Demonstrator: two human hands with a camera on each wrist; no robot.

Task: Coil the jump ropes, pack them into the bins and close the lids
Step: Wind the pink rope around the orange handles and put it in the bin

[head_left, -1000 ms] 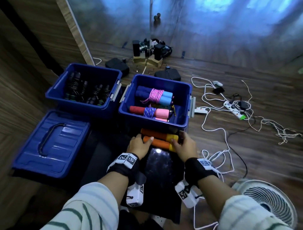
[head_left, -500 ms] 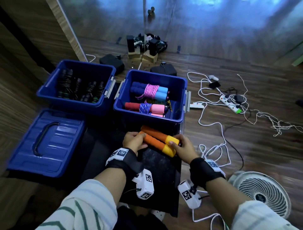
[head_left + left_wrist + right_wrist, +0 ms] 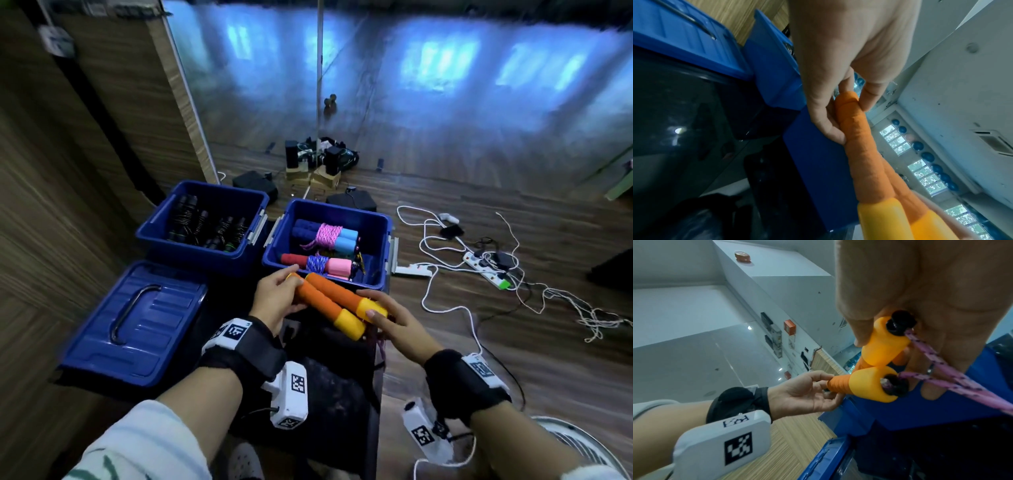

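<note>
- Handles (image 3: 334,306) of the orange-and-yellow jump rope, side by side, are now lifted off the black surface (image 3: 329,394) they lay on a second ago and sit in the air just in front of the right bin (image 3: 383,240).
- Pink cord (image 3: 941,369) hangs from their yellow caps, not yet wound round them.
- Left hand (image 3: 274,301) pinches the orange ends between thumb and curled fingers; right hand (image 3: 394,325) curls thumb and fingers round the yellow caps.
- Right bin holds two wrapped ropes (image 3: 325,250); the left bin (image 3: 164,226) holds dark ropes.
- One blue lid (image 3: 137,322) lies flat to the left; both bins are open.
- Judgement: the lift begins coiling this rope; packing and lid closing remain.
</note>
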